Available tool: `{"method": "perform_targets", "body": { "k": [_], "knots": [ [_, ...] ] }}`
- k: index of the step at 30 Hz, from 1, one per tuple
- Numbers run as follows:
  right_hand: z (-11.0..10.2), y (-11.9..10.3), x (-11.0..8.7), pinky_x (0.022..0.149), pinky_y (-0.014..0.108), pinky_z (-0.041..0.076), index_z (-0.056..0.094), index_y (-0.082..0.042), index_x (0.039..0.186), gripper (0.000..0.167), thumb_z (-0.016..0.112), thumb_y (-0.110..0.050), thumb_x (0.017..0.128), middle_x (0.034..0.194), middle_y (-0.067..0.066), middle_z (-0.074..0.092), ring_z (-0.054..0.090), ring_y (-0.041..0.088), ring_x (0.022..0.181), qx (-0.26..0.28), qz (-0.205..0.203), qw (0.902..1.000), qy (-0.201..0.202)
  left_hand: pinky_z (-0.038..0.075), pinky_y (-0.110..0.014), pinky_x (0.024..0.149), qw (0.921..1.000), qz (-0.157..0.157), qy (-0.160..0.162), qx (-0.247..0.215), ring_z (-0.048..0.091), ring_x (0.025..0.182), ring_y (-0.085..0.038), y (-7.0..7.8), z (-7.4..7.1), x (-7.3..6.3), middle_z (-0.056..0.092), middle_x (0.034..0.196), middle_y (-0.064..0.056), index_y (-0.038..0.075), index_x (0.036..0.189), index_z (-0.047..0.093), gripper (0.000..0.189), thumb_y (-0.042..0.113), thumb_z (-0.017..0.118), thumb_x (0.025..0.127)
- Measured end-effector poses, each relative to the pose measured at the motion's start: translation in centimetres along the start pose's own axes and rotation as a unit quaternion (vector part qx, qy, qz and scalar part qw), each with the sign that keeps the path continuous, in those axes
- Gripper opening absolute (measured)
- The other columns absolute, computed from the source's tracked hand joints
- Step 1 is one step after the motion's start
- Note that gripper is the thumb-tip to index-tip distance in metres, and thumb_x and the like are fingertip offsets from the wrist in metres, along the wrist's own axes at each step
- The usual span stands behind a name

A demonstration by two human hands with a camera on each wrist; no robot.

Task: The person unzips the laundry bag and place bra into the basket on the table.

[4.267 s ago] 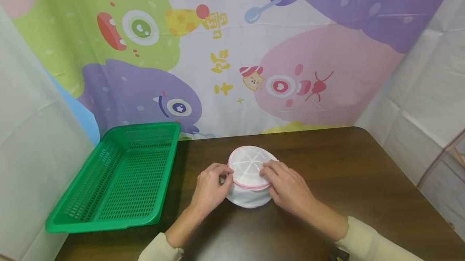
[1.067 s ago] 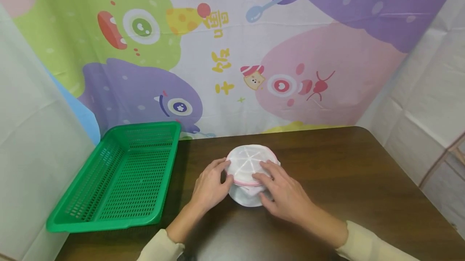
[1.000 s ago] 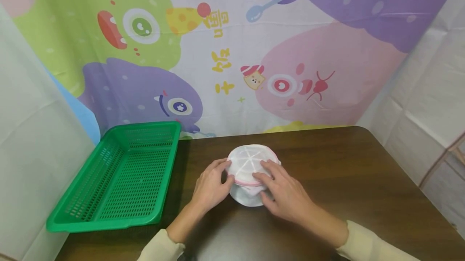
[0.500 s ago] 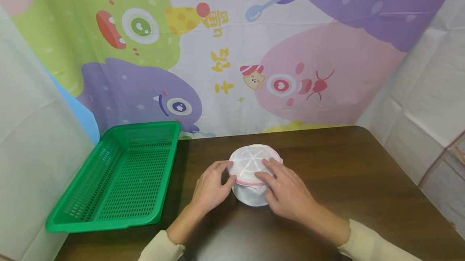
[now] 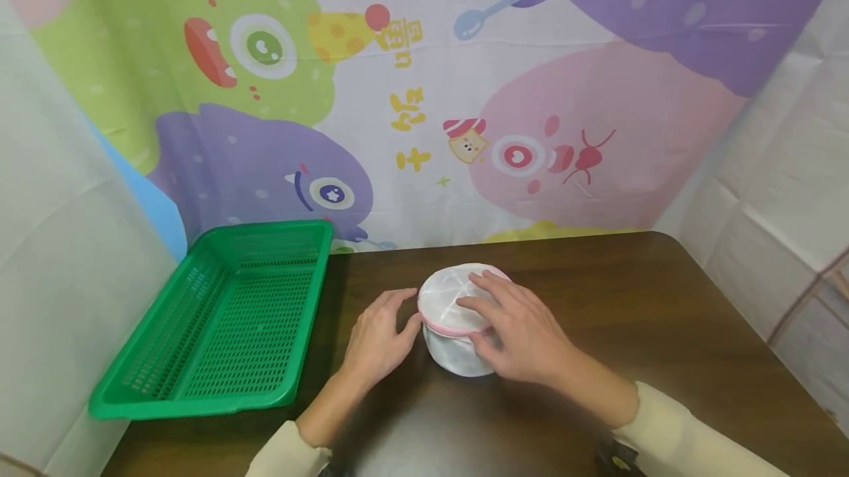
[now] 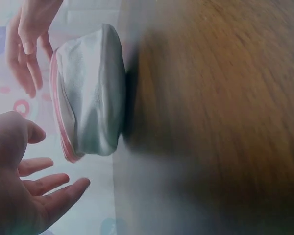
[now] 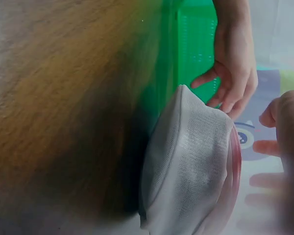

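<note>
A round white mesh laundry bag (image 5: pixel 458 355) with a pink-trimmed zip rim stands on the table, its spoked lid facing up. Just left of its rim is my left hand (image 5: pixel 378 337), with fingers and thumb spread and nothing held. A small gap shows between that hand (image 6: pixel 19 181) and the bag (image 6: pixel 90 93) in the left wrist view. My right hand (image 5: pixel 530 329) hovers over the lid's right side, fingers loosely bent; whether a fingertip touches the mesh I cannot tell. In the right wrist view the bag (image 7: pixel 186 166) shows its slightly creased side.
A green plastic basket (image 5: pixel 255 344) with perforated walls stands on the left of the dark wooden table (image 5: pixel 637 329). Behind the table hangs a cartoon-printed cloth (image 5: pixel 424 219). A small dark object (image 5: pixel 618 458) lies partly under the right sleeve.
Over the last second the bag has shifted slightly right and its bulging front has flattened. My left fingers have come off its rim; my right hand has moved further over the lid.
</note>
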State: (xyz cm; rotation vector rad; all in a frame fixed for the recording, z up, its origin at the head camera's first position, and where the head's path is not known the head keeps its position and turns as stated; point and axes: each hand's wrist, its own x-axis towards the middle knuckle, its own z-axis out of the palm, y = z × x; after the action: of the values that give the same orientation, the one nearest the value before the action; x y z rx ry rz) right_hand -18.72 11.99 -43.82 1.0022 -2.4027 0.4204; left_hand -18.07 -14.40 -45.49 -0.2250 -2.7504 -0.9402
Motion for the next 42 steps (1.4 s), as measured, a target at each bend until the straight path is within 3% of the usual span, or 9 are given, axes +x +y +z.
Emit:
{"method": "perform_targets", "body": {
  "k": [6,11,13,15,22,29,33,38,42],
  "knots": [
    [-0.2,0.3,0.8,0.109,0.061,0.062,0.078,-0.022,0.134,0.046,0.084,-0.031,0.090,0.158,0.016,0.069,0.066,0.041,0.149,0.011,-0.009,0.9995,-0.028,0.064,-0.057,0.108,0.9976,-0.031,0.005,-0.062,0.078,0.122,-0.036,-0.5,0.1,0.0,0.080,0.134,-0.017,0.004,0.137,0.076,0.035,0.017,0.074,0.105],
    [-0.3,0.7,1.8,0.114,0.062,0.060,0.079,-0.021,0.132,0.043,0.088,-0.031,0.091,0.156,0.016,0.070,0.065,0.041,0.149,0.033,-0.019,0.9980,-0.050,0.068,-0.037,0.074,0.9848,-0.098,-0.028,-0.141,0.077,0.076,-0.021,-0.5,0.0,-0.2,0.081,0.111,-0.014,0.006,0.125,0.077,0.022,0.016,0.074,0.107],
    [-0.4,0.9,2.2,0.116,0.062,0.058,0.079,-0.021,0.132,0.043,0.088,-0.032,0.091,0.156,0.017,0.070,0.065,0.041,0.149,0.040,-0.022,0.9971,-0.061,0.066,-0.031,0.064,0.9777,-0.122,-0.045,-0.165,0.072,0.067,-0.019,-0.4,0.0,-0.3,0.078,0.104,-0.013,0.006,0.122,0.075,0.019,0.017,0.073,0.108],
    [-0.3,1.0,2.4,0.117,0.063,0.057,0.079,-0.021,0.131,0.042,0.088,-0.032,0.092,0.157,0.017,0.070,0.064,0.041,0.150,0.046,-0.021,0.9960,-0.074,0.067,-0.030,0.063,0.9736,-0.132,-0.059,-0.176,0.071,0.070,-0.018,-0.4,0.1,-0.4,0.075,0.099,-0.013,0.004,0.120,0.074,0.019,0.019,0.072,0.108],
    [0.0,1.8,2.8,0.117,0.066,0.056,0.081,-0.020,0.130,0.038,0.089,-0.033,0.095,0.160,0.016,0.068,0.061,0.040,0.153,0.083,0.006,0.9891,-0.121,0.066,-0.032,0.063,0.9722,-0.126,-0.102,-0.169,0.072,0.070,-0.019,-0.4,0.6,-0.6,0.075,0.089,-0.011,0.004,0.115,0.075,0.024,0.027,0.071,0.110],
    [0.5,2.3,2.6,0.119,0.063,0.057,0.082,-0.019,0.122,0.030,0.090,-0.030,0.095,0.160,0.017,0.068,0.062,0.039,0.152,0.111,0.012,0.9843,-0.136,0.066,-0.030,0.062,0.9717,-0.103,-0.116,-0.178,0.070,0.067,-0.016,-0.3,0.9,-0.6,0.077,0.092,-0.014,0.004,0.116,0.076,0.026,0.029,0.072,0.110],
    [0.6,2.4,2.4,0.113,0.059,0.061,0.081,-0.022,0.118,0.025,0.089,-0.030,0.096,0.160,0.015,0.068,0.062,0.038,0.152,0.115,0.017,0.9825,-0.145,0.066,-0.031,0.062,0.9685,-0.102,-0.122,-0.192,0.071,0.070,-0.017,-0.1,1.1,-0.6,0.078,0.093,-0.015,0.002,0.117,0.076,0.024,0.025,0.072,0.110],
    [0.5,2.4,2.3,0.104,0.055,0.064,0.076,-0.026,0.104,0.016,0.090,-0.030,0.095,0.161,0.013,0.067,0.062,0.037,0.151,0.121,0.005,0.9809,-0.152,0.066,-0.032,0.060,0.9647,-0.092,-0.129,-0.211,0.071,0.069,-0.017,-0.1,1.4,-0.5,0.078,0.088,-0.015,-0.002,0.117,0.076,0.024,0.021,0.071,0.109],
    [0.5,2.5,2.2,0.106,0.054,0.063,0.075,-0.027,0.096,0.015,0.090,-0.027,0.095,0.161,0.014,0.067,0.062,0.038,0.152,0.126,-0.016,0.9800,-0.153,0.065,-0.030,0.059,0.9627,-0.090,-0.136,-0.216,0.068,0.062,-0.014,0.0,1.7,-0.4,0.076,0.084,-0.012,-0.002,0.115,0.076,0.021,0.018,0.070,0.109]
  ]
}}
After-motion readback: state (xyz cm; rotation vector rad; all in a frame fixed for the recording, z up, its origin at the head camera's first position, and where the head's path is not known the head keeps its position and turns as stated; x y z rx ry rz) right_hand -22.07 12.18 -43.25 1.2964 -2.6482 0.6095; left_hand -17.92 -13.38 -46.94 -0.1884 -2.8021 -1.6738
